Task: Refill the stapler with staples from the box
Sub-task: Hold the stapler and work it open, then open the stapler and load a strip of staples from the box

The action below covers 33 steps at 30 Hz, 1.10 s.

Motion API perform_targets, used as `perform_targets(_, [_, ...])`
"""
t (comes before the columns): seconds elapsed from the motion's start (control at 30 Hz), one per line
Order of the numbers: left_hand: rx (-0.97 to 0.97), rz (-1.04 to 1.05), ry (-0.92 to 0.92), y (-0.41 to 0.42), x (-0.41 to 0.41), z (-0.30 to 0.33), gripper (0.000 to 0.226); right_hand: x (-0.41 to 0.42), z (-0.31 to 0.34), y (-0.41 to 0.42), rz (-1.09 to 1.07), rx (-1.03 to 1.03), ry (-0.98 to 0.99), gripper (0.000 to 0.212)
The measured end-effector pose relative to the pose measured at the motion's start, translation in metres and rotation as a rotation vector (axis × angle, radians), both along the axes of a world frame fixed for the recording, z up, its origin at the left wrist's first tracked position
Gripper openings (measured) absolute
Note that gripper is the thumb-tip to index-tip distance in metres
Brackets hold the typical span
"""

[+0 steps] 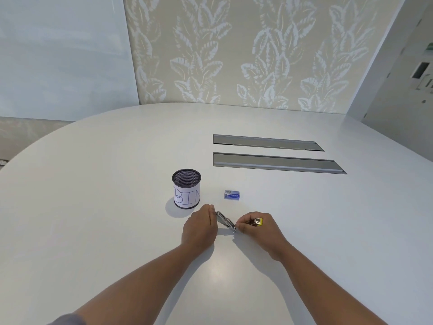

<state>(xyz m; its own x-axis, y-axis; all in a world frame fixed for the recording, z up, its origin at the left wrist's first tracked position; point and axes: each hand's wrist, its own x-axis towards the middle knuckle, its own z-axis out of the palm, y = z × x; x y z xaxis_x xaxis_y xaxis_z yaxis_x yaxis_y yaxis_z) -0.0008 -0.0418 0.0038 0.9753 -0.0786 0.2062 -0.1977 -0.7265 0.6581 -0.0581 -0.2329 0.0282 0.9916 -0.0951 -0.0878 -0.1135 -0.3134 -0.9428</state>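
Observation:
A small stapler [226, 221] is held just above the white table [117, 160], swung open into a V. My left hand [201, 227] grips the far end of its metal arm. My right hand [255, 226] is closed around the other half, whose yellow tip pokes out past my fingers. The small blue staple box [232, 194] lies on the table just beyond my hands, apart from both. Whether staples sit in the stapler's channel is too small to tell.
A black mesh cup [186, 189] with a paper label reading "BIN" stands left of the box, close to my left hand. Two long grey cable hatches [269, 143] lie flush in the table farther back. A leaf-patterned wall stands behind the table.

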Motion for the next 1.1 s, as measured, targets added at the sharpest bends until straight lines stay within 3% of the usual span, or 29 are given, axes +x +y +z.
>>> perform_targets(0.2, [-0.182,0.015,0.054,0.004,0.008,-0.001,0.041,-0.009,0.003,0.001,-0.004,0.069,0.037,0.011])
perform_targets(0.43, [-0.457,0.070,0.135,0.009,0.016,0.003,0.022,-0.012,0.001,0.004,-0.017,-0.096,-0.025,0.008])
perform_targets(0.53, [-0.474,0.071,0.152,0.011,0.018,0.004,0.021,-0.010,0.002,0.002,0.023,-0.267,-0.024,0.012])
perform_targets(0.67, [-0.498,0.025,0.196,0.014,0.018,0.002,0.022,-0.010,0.008,0.009,0.092,-0.575,0.009,0.033])
perform_targets(0.83, [-0.520,-0.032,0.194,0.019,0.019,-0.001,0.023,-0.008,0.014,0.021,0.129,-0.726,0.046,0.050])
perform_targets(1.1, [-0.435,-0.112,0.162,0.018,0.011,-0.001,0.022,-0.004,0.013,0.033,0.168,-0.858,0.086,0.028])
